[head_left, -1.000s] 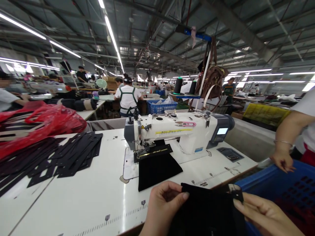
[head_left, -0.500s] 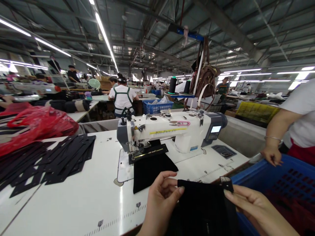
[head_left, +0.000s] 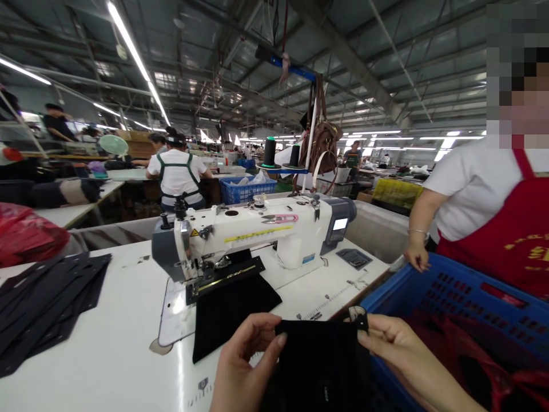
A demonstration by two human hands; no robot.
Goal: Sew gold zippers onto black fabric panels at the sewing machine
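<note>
- Black fabric piece (head_left: 317,363) — held up at the near edge of the tabletop (head_left: 124,320), its top edge stretched between two hands; whether its lower part touches the tabletop cannot be told.
- Left hand (head_left: 251,357): thumb and forefinger nearly together, pinching the piece's upper left corner; the other fingers are curled behind.
- Right hand (head_left: 397,340): thumb closed against the fingers at the upper right corner, gripping a dark tab (head_left: 361,321) with a small hole.
- Sewing machine (head_left: 257,234): white, with grey ends, standing along the far edge of the tabletop; pink-handled snips (head_left: 281,218) lie on its arm.
- Black panel (head_left: 234,315): flat beneath the needle end, reaching toward the near edge; a dark strip with a gold zipper (head_left: 229,277) crosses its upper part.
- Dark strips (head_left: 55,309): overlapping in a loose pile at the tabletop's left end, reaching its far edge.
- Control pad (head_left: 354,258): near the right far corner of the tabletop.
- Blue basket (head_left: 386,284): beside the tabletop's right end, red material inside — a co-worker's hand (head_left: 417,256) is at its rim.
</note>
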